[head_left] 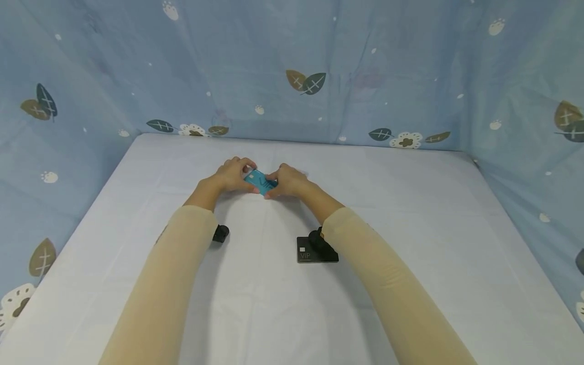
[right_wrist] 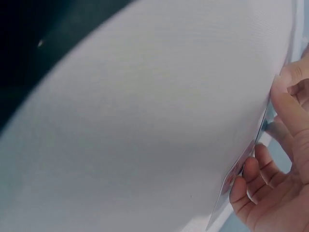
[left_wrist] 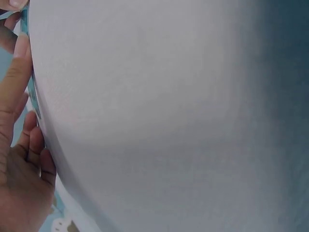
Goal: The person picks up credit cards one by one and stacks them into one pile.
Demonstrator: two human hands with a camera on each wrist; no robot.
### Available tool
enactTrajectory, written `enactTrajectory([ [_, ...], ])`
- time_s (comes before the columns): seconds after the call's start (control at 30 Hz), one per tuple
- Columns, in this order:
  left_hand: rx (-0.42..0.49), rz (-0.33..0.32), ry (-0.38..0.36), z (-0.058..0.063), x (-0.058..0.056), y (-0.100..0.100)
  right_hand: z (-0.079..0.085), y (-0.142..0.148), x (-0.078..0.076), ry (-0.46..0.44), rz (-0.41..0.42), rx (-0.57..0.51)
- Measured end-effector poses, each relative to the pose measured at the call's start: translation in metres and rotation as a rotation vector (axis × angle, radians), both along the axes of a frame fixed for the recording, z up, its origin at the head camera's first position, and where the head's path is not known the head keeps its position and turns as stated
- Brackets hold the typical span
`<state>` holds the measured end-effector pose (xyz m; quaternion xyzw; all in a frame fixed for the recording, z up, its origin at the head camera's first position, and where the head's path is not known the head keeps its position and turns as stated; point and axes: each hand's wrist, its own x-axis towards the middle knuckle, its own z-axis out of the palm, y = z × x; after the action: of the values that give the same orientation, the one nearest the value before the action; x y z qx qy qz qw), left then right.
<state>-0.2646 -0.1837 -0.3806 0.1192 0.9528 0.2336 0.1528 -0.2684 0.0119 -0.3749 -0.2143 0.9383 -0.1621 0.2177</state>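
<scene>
A blue bank card point(head_left: 258, 180) with a chip is held tilted between both hands near the back of the table. My left hand point(head_left: 233, 175) grips its left end, fingers curled at the top and thumb along the near side. At its right end my right hand point(head_left: 291, 181) pinches it. In the left wrist view the card point(left_wrist: 32, 92) shows as a thin teal edge beside the thumb. A pale flat piece with reddish marks point(right_wrist: 231, 180) sits beside the right hand's lower fingers in the right wrist view.
A black card marked VIP point(head_left: 304, 256) lies on the white-covered table point(head_left: 255, 304), partly overlapped by the right wrist's black camera point(head_left: 319, 241). Another black wrist camera point(head_left: 221, 233) shows by the left sleeve. A blue patterned curtain point(head_left: 255, 66) rises behind the table.
</scene>
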Motion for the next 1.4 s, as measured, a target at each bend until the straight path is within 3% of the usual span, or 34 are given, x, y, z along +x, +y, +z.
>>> enactTrajectory([
  [0.17,-0.021,-0.002,-0.026,0.0,-0.002,0.0,-0.001,0.0,-0.001,-0.023,0.001,-0.056],
  [0.5,-0.039,0.04,-0.038,0.0,-0.006,-0.003,0.004,-0.002,0.002,-0.033,-0.074,-0.139],
  [0.83,0.051,0.051,-0.024,-0.001,-0.002,-0.003,0.009,-0.002,0.005,-0.082,-0.126,-0.13],
  [1.1,0.219,0.022,-0.039,-0.008,0.0,-0.006,0.003,0.004,0.01,-0.097,-0.084,-0.154],
  [1.23,0.217,0.011,-0.063,-0.005,0.003,-0.012,0.001,0.001,0.013,-0.055,-0.038,-0.158],
  [1.4,0.165,-0.046,-0.009,0.002,0.008,-0.021,0.004,-0.002,0.017,-0.021,-0.007,-0.149],
])
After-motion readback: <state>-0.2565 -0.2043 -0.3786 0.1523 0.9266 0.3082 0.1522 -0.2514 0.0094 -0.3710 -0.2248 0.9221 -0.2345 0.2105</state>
